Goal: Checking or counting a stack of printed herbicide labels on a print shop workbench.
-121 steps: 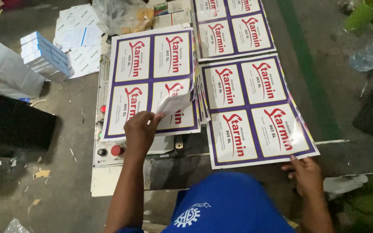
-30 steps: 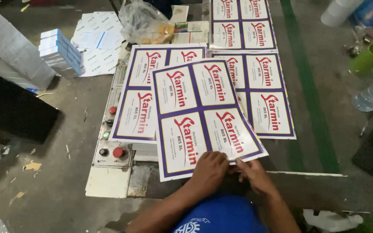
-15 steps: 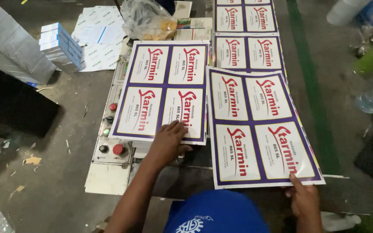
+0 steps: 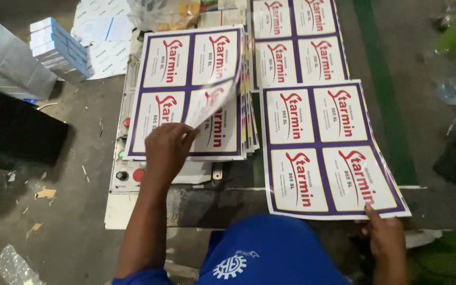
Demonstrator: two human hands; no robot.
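The top glossy printed sheet (image 4: 207,100), white with four purple-bordered label panels and red lettering, is pinched at its lower right corner by the left hand (image 4: 167,150), whose fingers are closed on that corner so that it curls up off the stack of identical label sheets (image 4: 188,87). The stack is taken as the landmark: it lies on a pale machine top whose control panel with red and black buttons (image 4: 127,171) shows just below its lower left corner. Just right of the stack, a single sheet of the same print (image 4: 328,150) is laid flat, its lower edge overhanging towards the person; the right hand (image 4: 386,243) is rested at that edge with one finger extended onto the paper, clamped on nothing. Beyond this sheet, further label sheets (image 4: 296,37) are laid. Left of the stack, a bundle of blue and white folded cartons (image 4: 59,50) is seen.

Two sheets could be lifted together, since the glossy faces likely cling. The curled corner could be creased if pulled sharply. The overhanging sheet could slide off if the finger is raised.
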